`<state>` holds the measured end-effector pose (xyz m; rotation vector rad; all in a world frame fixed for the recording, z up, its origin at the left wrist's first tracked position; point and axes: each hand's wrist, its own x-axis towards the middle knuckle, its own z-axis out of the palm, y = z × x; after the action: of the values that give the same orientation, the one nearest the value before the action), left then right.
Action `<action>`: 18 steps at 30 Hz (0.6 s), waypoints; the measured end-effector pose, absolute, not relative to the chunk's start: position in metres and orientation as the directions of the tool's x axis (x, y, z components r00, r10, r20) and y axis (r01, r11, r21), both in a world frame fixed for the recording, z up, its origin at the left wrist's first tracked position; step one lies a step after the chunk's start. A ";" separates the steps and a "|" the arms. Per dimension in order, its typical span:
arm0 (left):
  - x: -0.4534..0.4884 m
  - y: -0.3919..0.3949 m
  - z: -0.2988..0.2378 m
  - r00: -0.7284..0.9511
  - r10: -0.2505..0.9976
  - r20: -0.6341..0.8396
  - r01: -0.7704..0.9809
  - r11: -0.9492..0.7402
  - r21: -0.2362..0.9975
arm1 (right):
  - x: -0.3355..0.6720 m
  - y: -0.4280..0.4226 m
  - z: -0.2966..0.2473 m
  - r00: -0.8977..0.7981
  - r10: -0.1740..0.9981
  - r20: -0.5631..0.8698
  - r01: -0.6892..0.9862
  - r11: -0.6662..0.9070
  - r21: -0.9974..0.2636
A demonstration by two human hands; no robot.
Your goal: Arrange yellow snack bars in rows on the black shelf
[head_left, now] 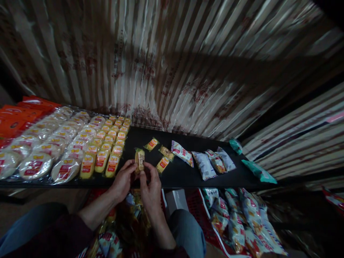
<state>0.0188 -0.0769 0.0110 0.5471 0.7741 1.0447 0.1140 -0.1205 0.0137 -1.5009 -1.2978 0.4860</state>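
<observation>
Both my hands hold one small wrapped snack cake [139, 160] in clear yellowish film, above the front edge of the black shelf [142, 134]. My left hand [124, 181] pinches its left side. From the right, the thumb and fingers of my right hand [151, 186] grip its lower part. Just beyond lie a few loose cakes of the same size, among them one with an orange label [152, 144] and another [162, 164] close to my right fingers. Left of my hands, yellow wrapped cakes [102, 159] stand in neat rows.
Round white wrapped pastries [36, 165] and orange packets [14, 120] fill the shelf's left. White snack bags [204, 165] and teal bags [259, 172] lie to the right. Below stands a red basket [197, 206] of snack bags. Printed plastic sheeting [161, 71] hangs behind.
</observation>
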 end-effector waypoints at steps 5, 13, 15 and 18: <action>0.023 -0.070 0.010 0.128 0.966 -0.226 -0.387 0.259 0.885 | 0.112 -0.104 0.011 0.339 0.907 0.249 0.403 0.099 -0.910; 0.027 -0.060 0.006 0.030 0.993 -0.114 -0.205 0.118 0.972 | 0.109 -0.076 0.014 0.366 0.926 0.095 0.264 -0.005 -0.965; 0.028 -0.057 0.008 0.010 0.996 -0.092 -0.159 0.092 0.983 | 0.109 -0.069 0.016 0.389 0.915 0.106 0.314 -0.023 -0.949; 0.028 -0.052 0.013 -0.011 0.997 -0.077 -0.094 0.076 0.993 | 0.110 -0.057 0.015 0.374 0.919 0.124 0.373 -0.026 -0.927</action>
<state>0.0282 -0.0517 0.0130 1.0769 1.1859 1.2064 0.1104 -0.0572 0.0153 -1.6019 -1.1806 0.6624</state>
